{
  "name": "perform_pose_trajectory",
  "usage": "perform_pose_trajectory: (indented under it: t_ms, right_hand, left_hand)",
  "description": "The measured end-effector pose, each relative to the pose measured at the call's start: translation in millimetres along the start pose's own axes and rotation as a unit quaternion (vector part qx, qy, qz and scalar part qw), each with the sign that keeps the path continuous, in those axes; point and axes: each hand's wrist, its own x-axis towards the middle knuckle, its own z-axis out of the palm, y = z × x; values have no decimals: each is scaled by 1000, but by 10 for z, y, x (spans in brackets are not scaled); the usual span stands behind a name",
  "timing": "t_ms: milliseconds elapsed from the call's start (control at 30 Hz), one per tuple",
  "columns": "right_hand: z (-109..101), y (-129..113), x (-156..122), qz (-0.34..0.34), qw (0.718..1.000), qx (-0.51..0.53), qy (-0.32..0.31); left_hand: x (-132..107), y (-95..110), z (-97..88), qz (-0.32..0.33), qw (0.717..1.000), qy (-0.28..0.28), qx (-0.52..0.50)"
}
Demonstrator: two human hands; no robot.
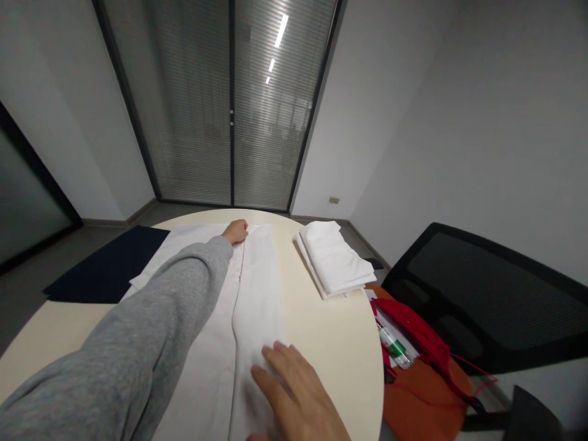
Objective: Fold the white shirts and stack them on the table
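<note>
A long piece of white cloth (261, 294), perhaps a garment, lies spread along the table with an edge running lengthwise down its middle. At its far end my left hand (236, 231) is closed on the cloth beside that edge, the grey sleeve stretching across the left part. My right hand (301, 392) is at the near end, over the cloth's right side. Its fingers are stretched out and hold nothing; whether they touch the cloth I cannot tell.
The round cream table (316, 331) also bears a folded white cloth stack (333, 254) at right and dark navy folded cloth (110, 263) at left. An orange-seated chair (422, 398) holds a red bag (413, 324) and a clear plastic bottle (395, 346).
</note>
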Motion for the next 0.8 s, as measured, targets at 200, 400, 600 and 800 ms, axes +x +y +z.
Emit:
perform_pose_trajectory:
  t_ms: [200, 400, 600, 800]
  right_hand:
    - [254, 273, 24, 4, 995, -14, -99]
    - [149, 248, -89, 17, 993, -2, -118]
    - [64, 215, -91, 26, 993, 5, -111]
    - [97, 256, -86, 23, 992, 6, -122]
  left_hand:
    - [-69, 11, -38, -27, 1000, 4, -5]
    - [-133, -11, -78, -53, 999, -4, 5]
    - [-268, 80, -156, -22, 999, 7, 44]
    - [-840, 634, -436, 30, 990, 22, 137]
